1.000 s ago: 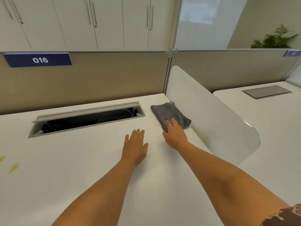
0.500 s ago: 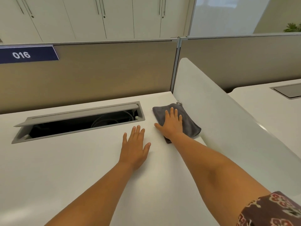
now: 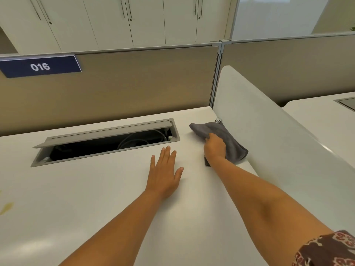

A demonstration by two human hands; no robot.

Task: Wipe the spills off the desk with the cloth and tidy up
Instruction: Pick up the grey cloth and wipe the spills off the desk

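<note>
From the head camera, the right hand [image 3: 214, 148] curls its fingers shut around the grey cloth [image 3: 230, 140], which lies in the far right corner of the desk [image 3: 96, 198], right against the white divider [image 3: 269, 135]. It looks like it is grabbing the cloth to lift it. The left hand [image 3: 165, 169] is open and flat on the desk, holding nothing (maybe to lean on). A yellowish spill [image 3: 6, 207] waits far off at the left edge, not wiped yet.
</note>
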